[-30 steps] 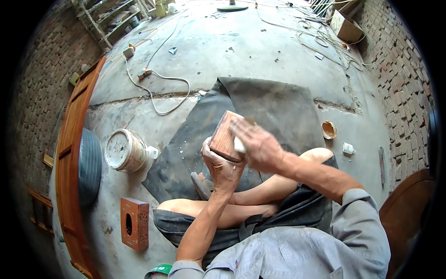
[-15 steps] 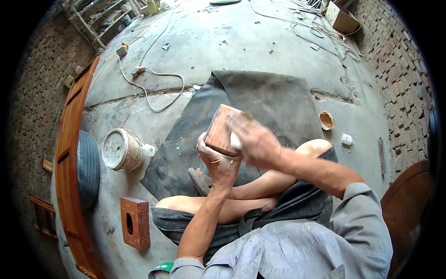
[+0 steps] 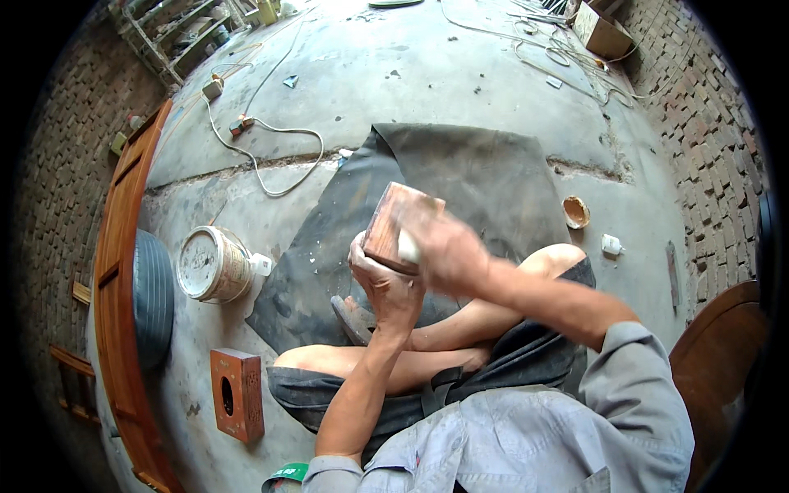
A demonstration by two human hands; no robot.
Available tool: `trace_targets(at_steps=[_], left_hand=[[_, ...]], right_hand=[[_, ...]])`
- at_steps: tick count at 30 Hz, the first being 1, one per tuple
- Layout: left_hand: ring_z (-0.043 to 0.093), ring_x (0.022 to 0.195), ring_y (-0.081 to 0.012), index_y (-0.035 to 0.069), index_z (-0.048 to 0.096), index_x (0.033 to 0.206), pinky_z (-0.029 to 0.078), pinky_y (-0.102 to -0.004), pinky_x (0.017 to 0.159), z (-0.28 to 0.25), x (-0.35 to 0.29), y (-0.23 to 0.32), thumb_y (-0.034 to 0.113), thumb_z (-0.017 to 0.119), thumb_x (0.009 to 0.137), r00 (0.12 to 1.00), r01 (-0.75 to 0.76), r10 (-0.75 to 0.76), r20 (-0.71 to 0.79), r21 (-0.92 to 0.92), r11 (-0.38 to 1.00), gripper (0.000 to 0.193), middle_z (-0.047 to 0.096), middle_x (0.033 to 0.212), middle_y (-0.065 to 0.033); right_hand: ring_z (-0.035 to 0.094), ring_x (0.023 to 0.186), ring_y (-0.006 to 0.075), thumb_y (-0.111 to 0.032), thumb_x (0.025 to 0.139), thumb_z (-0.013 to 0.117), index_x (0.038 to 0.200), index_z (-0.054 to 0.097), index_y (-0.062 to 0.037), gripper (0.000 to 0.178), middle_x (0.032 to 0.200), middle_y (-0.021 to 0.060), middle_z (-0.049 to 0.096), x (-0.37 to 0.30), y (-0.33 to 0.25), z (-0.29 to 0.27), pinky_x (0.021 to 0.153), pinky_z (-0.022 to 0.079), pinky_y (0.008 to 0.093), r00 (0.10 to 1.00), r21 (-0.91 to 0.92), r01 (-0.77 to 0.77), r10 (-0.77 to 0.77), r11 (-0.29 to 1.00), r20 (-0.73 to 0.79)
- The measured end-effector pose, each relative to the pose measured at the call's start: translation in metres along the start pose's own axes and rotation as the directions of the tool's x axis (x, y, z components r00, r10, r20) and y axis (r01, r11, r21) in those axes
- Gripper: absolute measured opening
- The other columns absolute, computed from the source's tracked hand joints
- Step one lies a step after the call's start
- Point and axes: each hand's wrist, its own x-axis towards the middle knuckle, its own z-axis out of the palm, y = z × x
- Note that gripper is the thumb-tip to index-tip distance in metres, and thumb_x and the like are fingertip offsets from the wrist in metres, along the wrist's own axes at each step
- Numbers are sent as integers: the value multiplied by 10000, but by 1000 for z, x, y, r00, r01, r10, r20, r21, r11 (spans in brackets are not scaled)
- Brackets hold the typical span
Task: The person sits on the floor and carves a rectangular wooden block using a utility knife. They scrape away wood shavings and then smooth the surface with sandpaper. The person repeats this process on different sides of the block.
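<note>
Left hand (image 3: 388,289): grip round wooden box (image 3: 384,230) lower end, likely bracing it against right hand (image 3: 450,251), blurred, grip holding white pad (image 3: 408,246).

We've block (image 3: 386,220) over mat (image 3: 493,172), bucket (image 3: 200,264) just L of it, tyre (image 3: 154,296) farther L, bowl (image 3: 576,212) & bottle (image 3: 611,244) to R.

A dark sheet (image 3: 477,168) lies mid-scene on the grey floor (image 3: 386,82). Left stand a pale bucket (image 3: 201,264) and, nearer, a red-brown box (image 3: 245,396); right, a white bottle (image 3: 611,245).
</note>
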Motion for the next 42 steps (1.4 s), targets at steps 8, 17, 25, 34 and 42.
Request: trace_targets(at_steps=[8,17,25,34,42], left_hand=[[418,1334,-426,-31,211,1536,333,-540,1127,8,-3,0,349,905,809,1000,9,-8,-9,29,1000,1074,394,1467,-246],[415,1336,-436,-14,237,1534,327,-534,1125,8,-2,-11,321,909,799,999,-4,3,-37,-23,1000,1051,397,1479,-243],[422,1321,-426,-33,220,1535,336,-531,1114,15,-14,-18,319,895,836,986,153,-167,-7,-376,914,1033,405,1468,-248],[459,1334,-388,5,253,1553,368,-503,1134,11,-3,-29,289,896,827,994,89,-104,-43,-263,961,1011,415,1477,-214],[423,1346,-416,-12,232,1537,347,-510,1138,5,8,-16,264,959,745,992,116,-124,-27,-201,973,1110,403,1443,-226]], right_hand=[[543,1430,406,-175,881,696,1477,528,83,671,1495,301,569,7,3,22,1193,443,476,963,-185,148,-184,972,-195],[530,1444,390,-131,847,690,1453,539,84,660,1494,317,559,2,-14,33,1169,456,472,956,-229,227,-261,947,-134],[542,1422,432,-112,839,670,1467,541,92,674,1499,332,550,2,-6,34,1198,434,483,913,-233,309,-357,922,-200],[532,1429,394,-101,879,605,1489,517,51,634,1546,281,517,4,-4,29,1185,455,497,929,-168,351,-365,921,-63],[510,1455,401,-139,828,704,1463,532,71,690,1549,268,527,5,9,22,1204,441,503,890,-230,422,-449,877,-79]])
